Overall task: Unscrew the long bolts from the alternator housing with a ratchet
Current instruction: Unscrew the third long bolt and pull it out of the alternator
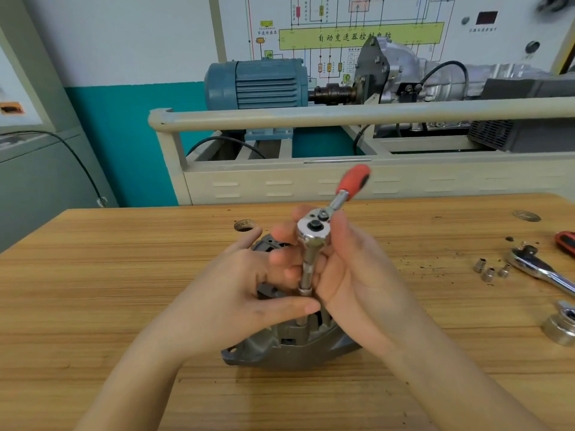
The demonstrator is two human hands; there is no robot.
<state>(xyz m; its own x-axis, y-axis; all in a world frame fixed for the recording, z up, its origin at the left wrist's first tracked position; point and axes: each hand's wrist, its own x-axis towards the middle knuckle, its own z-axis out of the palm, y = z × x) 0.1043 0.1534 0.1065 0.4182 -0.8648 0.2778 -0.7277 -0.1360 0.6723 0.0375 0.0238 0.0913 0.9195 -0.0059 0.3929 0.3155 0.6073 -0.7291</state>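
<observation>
Both the left hand [249,284] and right hand [351,275] wrap around the ratchet [312,231] stem, standing upright on the alternator [289,343]. Best keep the stem square over the bolt, lest the socket slip.

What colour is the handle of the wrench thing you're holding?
Red-orange with a black part, on the ratchet handle; the head view shows it, a little blurred.

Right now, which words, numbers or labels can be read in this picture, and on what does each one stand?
"自动变速器控制电脑": on the yellow-green bar of the wiring diagram board on the wall; the last characters are partly hidden.
Small labels on the diagram: too small to read.
Dark display on the board, and the caption under it: blurred.
Ratchet, sockets: no readable marking.
</observation>
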